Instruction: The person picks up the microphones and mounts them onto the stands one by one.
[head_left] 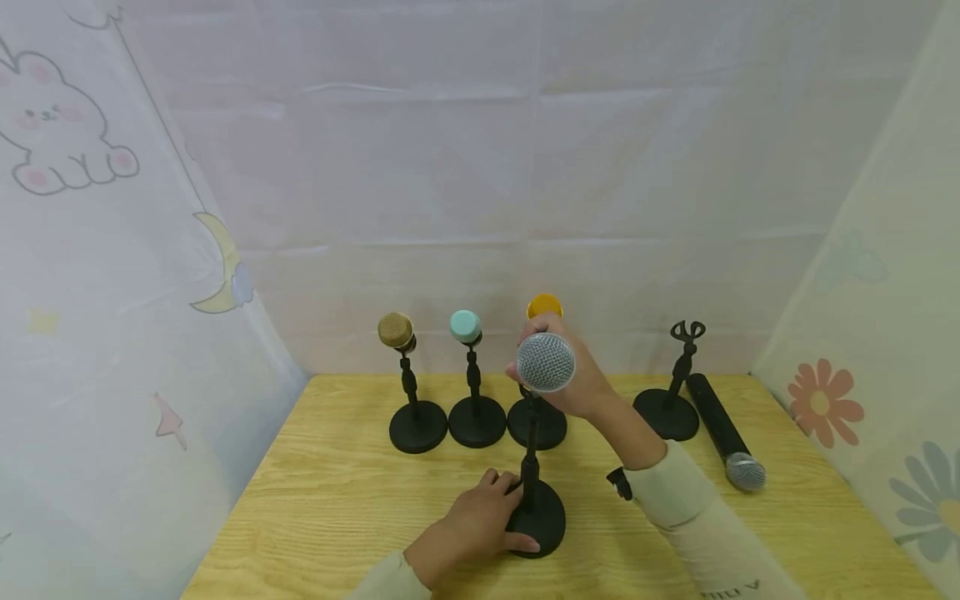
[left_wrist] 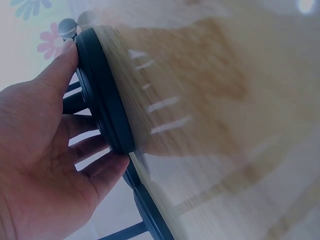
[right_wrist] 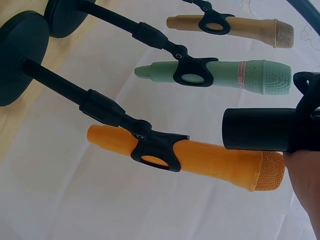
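Observation:
Near the front of the table, my left hand [head_left: 478,518] grips the round black base [head_left: 546,521] of a microphone stand, thumb and fingers around its rim. The left wrist view shows this base [left_wrist: 102,90] between thumb and fingers. Above it, my right hand [head_left: 583,385] holds a black microphone with a silver mesh head [head_left: 546,362] at the top of that stand. In the right wrist view, the microphone's black tail end [right_wrist: 260,129] sticks out beside the stand's clip [right_wrist: 307,92]; most of the right hand is out of that frame.
Behind stand a gold microphone [head_left: 395,330], a mint-green microphone [head_left: 466,326] and an orange microphone [head_left: 544,305], each on a black stand. At right are a stand with a bare clip [head_left: 686,332] and a black microphone [head_left: 722,421] lying on the wooden table [head_left: 315,483].

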